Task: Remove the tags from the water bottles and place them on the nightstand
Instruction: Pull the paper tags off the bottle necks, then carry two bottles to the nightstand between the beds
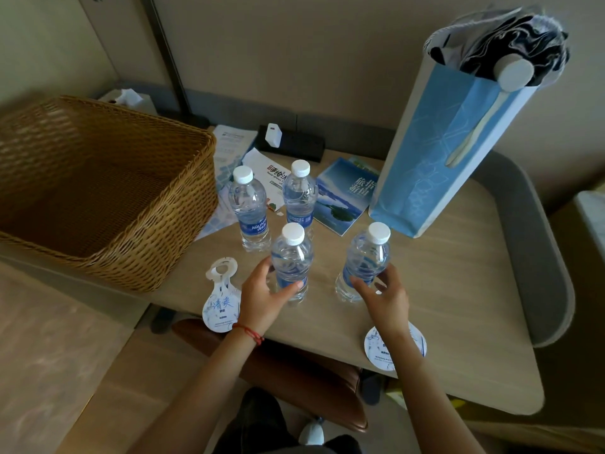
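Bottles stand in two pairs on the surface [458, 290]. The left hand [262, 298] curls round the near-left bottle [291, 260]; the right hand [383, 296] touches the near-right bottle [365, 260] with spread, loosely bent fingers. One tag [221, 298] lies left of the left hand, another tag [376, 347] under the right wrist.

Four capped water bottles upright on table [458, 290]. Left hand [262, 298] curled round near-left bottle [291, 260]; right hand [384, 296] fingers at near-right bottle [365, 260], grip unclear. One tag [220, 299] flat beside left hand, second tag [373, 345] partly under right forearm. Wicker basket [108, 191] left, blue paper bag [442, 152] right.
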